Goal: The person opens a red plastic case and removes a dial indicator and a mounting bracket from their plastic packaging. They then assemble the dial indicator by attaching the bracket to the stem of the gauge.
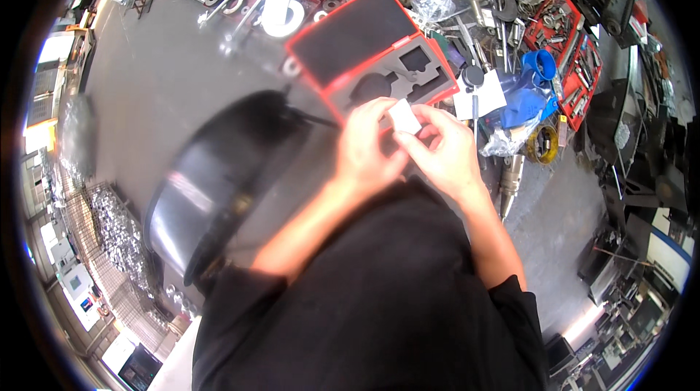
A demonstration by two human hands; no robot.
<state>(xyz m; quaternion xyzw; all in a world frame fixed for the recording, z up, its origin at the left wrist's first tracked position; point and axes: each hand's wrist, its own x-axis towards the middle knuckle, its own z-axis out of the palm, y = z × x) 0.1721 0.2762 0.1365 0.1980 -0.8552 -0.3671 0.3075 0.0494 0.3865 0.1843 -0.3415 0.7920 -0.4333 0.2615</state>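
Between my hands is a small white four-sided piece (405, 118), too bright to tell whether it is paper, cloth or a packet. My left hand (364, 144) curls its fingers against the left edge of it. On the other side, my right hand (446, 150) pinches it between thumb and fingers. Just beyond them lies an open red case (399, 44). Dark foam lines its lid, and its grey foam base has shaped cutouts. My hands hide the near edge of the base.
A dark curved shield (219, 179) stands at the left, near my forearm. Red trays (561, 88) of small metal parts, a blue ring-shaped item (539, 65) and a metal tool holder (512, 179) lie to the right. Metal rings and a white card (278, 1) are at the far side.
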